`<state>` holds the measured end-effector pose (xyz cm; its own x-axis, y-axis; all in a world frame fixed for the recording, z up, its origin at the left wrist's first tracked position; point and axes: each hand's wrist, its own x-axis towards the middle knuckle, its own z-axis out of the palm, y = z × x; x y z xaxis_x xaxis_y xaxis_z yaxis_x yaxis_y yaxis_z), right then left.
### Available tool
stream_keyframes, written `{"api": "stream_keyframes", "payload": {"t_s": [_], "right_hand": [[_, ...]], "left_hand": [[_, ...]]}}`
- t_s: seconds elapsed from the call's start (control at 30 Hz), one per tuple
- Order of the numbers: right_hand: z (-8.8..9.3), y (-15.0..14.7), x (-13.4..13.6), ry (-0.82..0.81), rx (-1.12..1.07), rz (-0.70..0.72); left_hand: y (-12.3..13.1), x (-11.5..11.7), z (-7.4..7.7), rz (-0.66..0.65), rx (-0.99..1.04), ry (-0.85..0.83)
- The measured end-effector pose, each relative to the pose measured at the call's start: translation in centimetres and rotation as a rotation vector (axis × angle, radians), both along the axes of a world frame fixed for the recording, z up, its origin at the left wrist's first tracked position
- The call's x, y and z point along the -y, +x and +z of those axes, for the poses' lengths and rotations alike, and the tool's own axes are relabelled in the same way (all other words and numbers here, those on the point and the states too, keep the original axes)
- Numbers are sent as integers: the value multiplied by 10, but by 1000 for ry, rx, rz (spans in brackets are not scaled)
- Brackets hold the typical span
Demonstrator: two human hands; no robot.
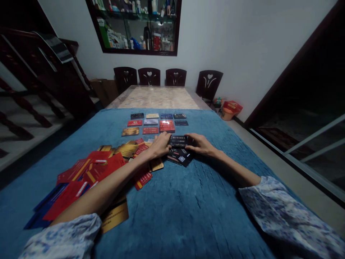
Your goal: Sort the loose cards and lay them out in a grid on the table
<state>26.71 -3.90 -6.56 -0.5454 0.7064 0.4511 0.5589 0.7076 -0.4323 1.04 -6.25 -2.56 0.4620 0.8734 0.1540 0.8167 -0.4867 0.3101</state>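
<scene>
Between my two hands is a stack of black cards point(179, 141) with white print. My left hand point(161, 144) grips its left edge, and my right hand point(201, 145) grips the right edge with thumb and fingers. Loose black cards point(184, 157) lie on the blue cloth just below the stack. Beyond my hands, small card piles stand in rows, among them a red pile point(167, 126), a gold pile point(130, 131) and a dark blue card point(181, 123). My left forearm passes over a spread heap of red cards point(110, 166), gold cards and blue cards point(51, 197).
A blue cloth point(172, 216) covers the near part of the table, with bare marble-patterned tabletop point(161, 97) at the far end. Several dark wooden chairs point(149, 76) stand behind it. A glass-shelved cabinet point(140, 32) is set in the wall. An orange bin point(228, 113) sits on the floor at right.
</scene>
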Motion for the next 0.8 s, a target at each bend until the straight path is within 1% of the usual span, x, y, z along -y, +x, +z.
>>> {"api": "stream_keyframes", "payload": {"t_s": [0.17, 0.3, 0.47, 0.7, 0.8], "right_hand": [[1, -7, -6, -28, -29, 6], [1, -15, -9, -90, -62, -5], [3, -26, -11, -142, -89, -24], [14, -40, -12, -217, -80, -33], [17, -44, -14, -218, -58, -39]], "left_hand": [[-5, -1, 3, 15, -15, -13], [-10, -2, 3, 26, -1, -21], [-18, -6, -2, 28, 47, -3], [-30, -15, -10, 48, 119, 36], [-35, -17, -10, 47, 137, 31]]}}
